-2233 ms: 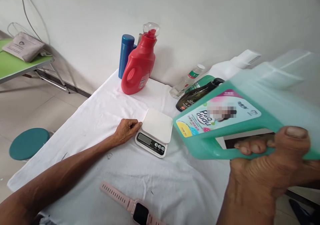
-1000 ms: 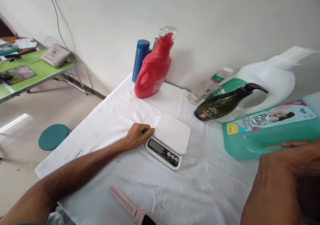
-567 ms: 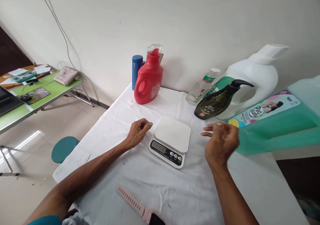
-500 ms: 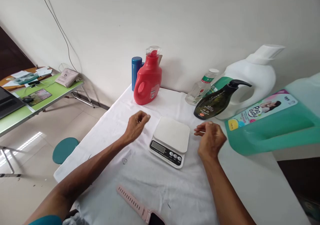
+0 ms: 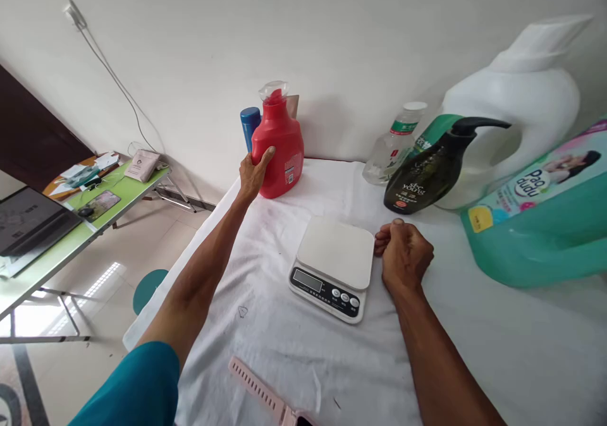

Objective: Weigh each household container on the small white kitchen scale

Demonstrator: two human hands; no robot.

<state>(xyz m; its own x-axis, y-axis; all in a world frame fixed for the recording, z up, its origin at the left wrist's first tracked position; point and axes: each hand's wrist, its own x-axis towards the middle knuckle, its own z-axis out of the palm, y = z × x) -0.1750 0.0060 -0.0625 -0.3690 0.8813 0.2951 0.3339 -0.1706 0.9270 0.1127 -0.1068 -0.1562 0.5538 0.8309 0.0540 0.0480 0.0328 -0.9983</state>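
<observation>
Off to my left stood a green side table (image 5: 71, 236) with a laptop (image 5: 28, 220) and papers on it, and a round teal stool (image 5: 149, 290) sat on the floor below. My left hand (image 5: 253, 173), which half a second before had hovered curled just above the cloth beside the scale, had now reached to the far edge of the desk (image 5: 265, 325) and its grip was wrapped around the near side of the red detergent bottle (image 5: 279, 145), thumb laid up the front, fingers out of sight behind; the bottle was upright against the wall, just in front of a blue canister (image 5: 249, 126), not yet lifted. The white kitchen scale (image 5: 334, 265) lay in the middle of the cloth with its platform bare. My right hand (image 5: 403, 255), free of the green jug since about a second earlier, rested as a closed fist on the cloth, knuckles touching the scale's right edge, holding nothing. Further right leaned a clear water bottle (image 5: 396, 145), a dark pump bottle (image 5: 436, 167), a big white jug (image 5: 516, 110) and the green jug (image 5: 545, 224) lying on its side. A pink watch strap (image 5: 260, 391) lay near me
</observation>
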